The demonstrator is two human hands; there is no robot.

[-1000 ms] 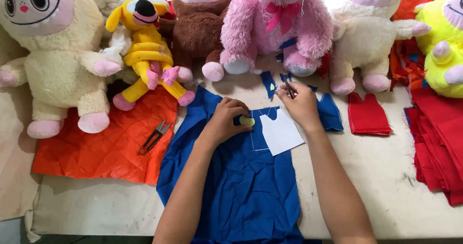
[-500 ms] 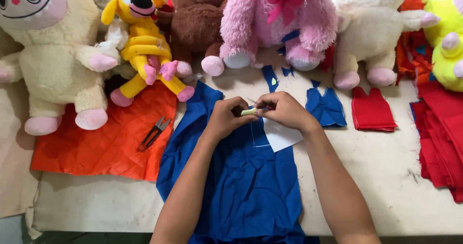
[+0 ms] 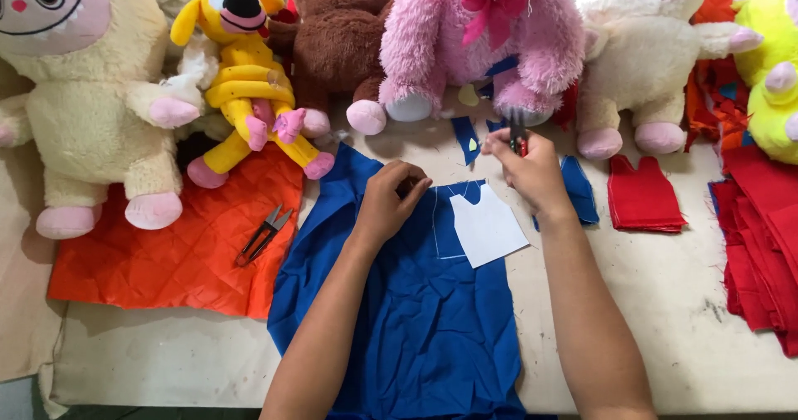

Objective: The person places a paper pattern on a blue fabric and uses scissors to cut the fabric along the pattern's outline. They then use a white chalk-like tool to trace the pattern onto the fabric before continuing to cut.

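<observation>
The left hand (image 3: 391, 204) rests on the upper edge of the blue fabric (image 3: 416, 320), its fingers curled shut; whether anything lies inside the grip cannot be told. The right hand (image 3: 528, 167) is raised just beyond the fabric, its grip closed on a small dark tool with a red part (image 3: 519, 142), possibly a marker or snips.

The blue fabric lies flat on the counter (image 3: 665, 304). A white paper pattern (image 3: 489, 225), shaped like a small vest, lies on its upper right corner, with a faint traced outline visible just beside its left edge.

Judged progress: the pattern is positioned and the tracing appears at least partly done. The fabric under the pattern is uncut. Finished blue pieces (image 3: 579, 189) and red pieces (image 3: 644, 196) lie to the right, near the plush toys (image 3: 482, 38).
</observation>
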